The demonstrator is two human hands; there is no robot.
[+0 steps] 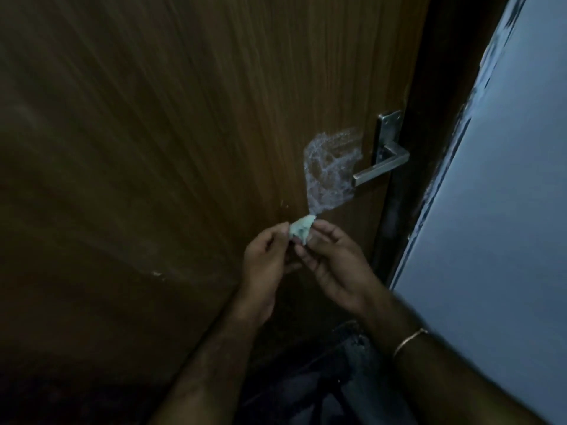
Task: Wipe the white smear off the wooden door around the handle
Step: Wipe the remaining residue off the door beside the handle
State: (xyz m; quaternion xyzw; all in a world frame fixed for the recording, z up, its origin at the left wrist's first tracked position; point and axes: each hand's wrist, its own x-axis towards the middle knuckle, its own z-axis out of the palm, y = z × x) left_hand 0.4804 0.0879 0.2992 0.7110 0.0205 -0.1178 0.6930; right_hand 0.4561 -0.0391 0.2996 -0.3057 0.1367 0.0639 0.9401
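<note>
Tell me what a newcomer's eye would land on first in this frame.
First the white smear, a foamy patch on the wooden door just left of the metal lever handle. Right below it, the left hand and right hand pinch a small crumpled pale cloth between their fingertips. A thin bangle on the right wrist also catches light.

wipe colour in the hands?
Pale green-white, crumpled wipe, pinched between left hand and right hand; head view.
</note>
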